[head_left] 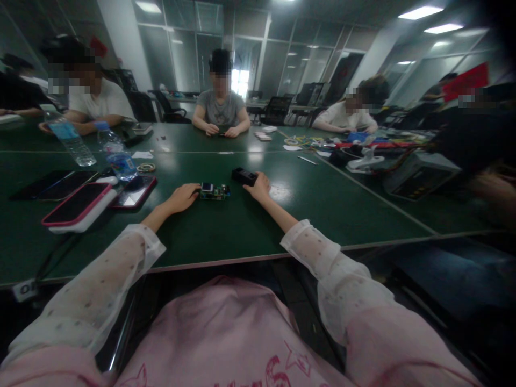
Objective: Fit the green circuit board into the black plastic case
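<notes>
A small green circuit board with a little screen at its left end lies on the dark green table. My left hand rests on the tabletop at the board's left edge, its fingertips closed against that edge. To the right of the board is a black box-shaped device. My right hand grips the right end of this device, fingers over the far side and thumb on the near side. A gap of bare tabletop separates board and device.
At the left are a pink-rimmed phone, several other phones and two plastic bottles. A grey box, cables and a white pen lie to the right. People sit across the table.
</notes>
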Demonstrator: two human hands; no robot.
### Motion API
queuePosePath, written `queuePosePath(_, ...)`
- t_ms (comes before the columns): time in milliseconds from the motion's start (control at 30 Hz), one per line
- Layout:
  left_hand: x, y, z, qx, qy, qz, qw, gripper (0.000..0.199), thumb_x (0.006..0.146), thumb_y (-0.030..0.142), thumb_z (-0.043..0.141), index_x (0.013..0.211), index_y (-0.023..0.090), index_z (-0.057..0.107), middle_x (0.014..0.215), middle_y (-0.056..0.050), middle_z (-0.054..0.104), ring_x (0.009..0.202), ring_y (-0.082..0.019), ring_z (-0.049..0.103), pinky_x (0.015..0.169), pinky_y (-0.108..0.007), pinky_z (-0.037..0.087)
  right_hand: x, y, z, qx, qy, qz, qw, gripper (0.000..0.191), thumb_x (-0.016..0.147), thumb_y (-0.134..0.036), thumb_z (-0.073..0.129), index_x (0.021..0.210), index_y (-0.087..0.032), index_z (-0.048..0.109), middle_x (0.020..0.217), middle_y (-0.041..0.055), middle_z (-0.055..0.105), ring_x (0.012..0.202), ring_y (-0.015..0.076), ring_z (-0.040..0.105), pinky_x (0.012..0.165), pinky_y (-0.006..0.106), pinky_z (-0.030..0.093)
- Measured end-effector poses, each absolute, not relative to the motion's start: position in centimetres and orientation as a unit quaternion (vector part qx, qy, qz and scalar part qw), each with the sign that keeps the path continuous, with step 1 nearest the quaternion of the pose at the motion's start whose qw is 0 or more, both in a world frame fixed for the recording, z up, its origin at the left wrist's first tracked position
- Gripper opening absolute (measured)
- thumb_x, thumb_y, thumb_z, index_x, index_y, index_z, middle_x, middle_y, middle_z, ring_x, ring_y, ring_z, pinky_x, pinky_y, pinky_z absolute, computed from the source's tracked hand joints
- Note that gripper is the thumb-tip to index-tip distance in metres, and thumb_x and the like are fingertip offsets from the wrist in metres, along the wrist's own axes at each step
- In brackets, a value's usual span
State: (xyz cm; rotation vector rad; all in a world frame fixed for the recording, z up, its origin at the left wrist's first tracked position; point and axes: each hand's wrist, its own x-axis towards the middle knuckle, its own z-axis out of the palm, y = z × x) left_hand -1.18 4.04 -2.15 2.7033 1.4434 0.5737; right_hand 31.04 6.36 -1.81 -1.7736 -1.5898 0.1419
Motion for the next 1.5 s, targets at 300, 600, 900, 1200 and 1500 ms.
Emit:
queuePosePath(300, -1.2, 3.8, -2.0, 0.869, 0.458, 0.188, 0.013, 0.04, 0.093, 0.028, 0.038, 0.13, 0.019, 0.05, 0.135, -0.009, 0.054, 0.126, -0.024, 0.048, 0.108, -0.044, 0.037, 30.7, 6.0, -1.7, -0.686, -0.637, 0.046, 0.348, 0.071, 0.068, -0.035, 0.073, 0.127, -0.018, 0.038, 0.128, 0.018, 0.047, 0.119, 0.0353, 0.043, 0.094, 0.051, 0.037)
queuePosePath(600, -1.2, 3.9, -2.1, 0.867, 0.463, 0.184, 0.012, 0.04, 0.093, 0.029, 0.038, 0.13, 0.019, 0.05, 0.136, -0.009, 0.053, 0.126, -0.025, 0.048, 0.108, -0.046, 0.037, 30.8, 6.1, -1.8, -0.679, -0.64, 0.05, 0.357, 0.068, 0.068, -0.034, 0.073, 0.125, -0.019, 0.038, 0.124, 0.0172, 0.047, 0.117, 0.0356, 0.045, 0.094, 0.052, 0.038)
queuePosePath(900, -1.1, 3.7, -1.9, 0.866, 0.464, 0.184, 0.022, 0.04, 0.093, 0.028, 0.039, 0.131, 0.02, 0.049, 0.137, -0.008, 0.053, 0.128, -0.024, 0.047, 0.109, -0.046, 0.035, 30.9, 6.4, -2.2, -0.67, -0.644, 0.046, 0.367, 0.064, 0.069, -0.034, 0.071, 0.123, -0.018, 0.039, 0.122, 0.017, 0.047, 0.116, 0.0356, 0.045, 0.094, 0.052, 0.038)
queuePosePath(1200, -1.2, 3.9, -2.1, 0.869, 0.459, 0.183, 0.01, 0.04, 0.093, 0.03, 0.038, 0.13, 0.018, 0.05, 0.135, -0.01, 0.054, 0.126, -0.025, 0.048, 0.108, -0.045, 0.037, 31.0, 6.6, -2.1, -0.675, -0.641, 0.047, 0.362, 0.061, 0.073, -0.033, 0.069, 0.124, -0.016, 0.04, 0.122, 0.0183, 0.05, 0.115, 0.0355, 0.046, 0.093, 0.053, 0.039)
queuePosePath(1500, -1.2, 3.9, -2.0, 0.871, 0.457, 0.181, 0.013, 0.041, 0.093, 0.03, 0.038, 0.131, 0.019, 0.049, 0.136, -0.009, 0.054, 0.127, -0.024, 0.048, 0.109, -0.045, 0.036, 31.7, 7.0, -2.2, -0.662, -0.64, 0.056, 0.386, 0.056, 0.07, -0.031, 0.072, 0.119, -0.019, 0.048, 0.114, 0.014, 0.056, 0.109, 0.033, 0.052, 0.089, 0.05, 0.044)
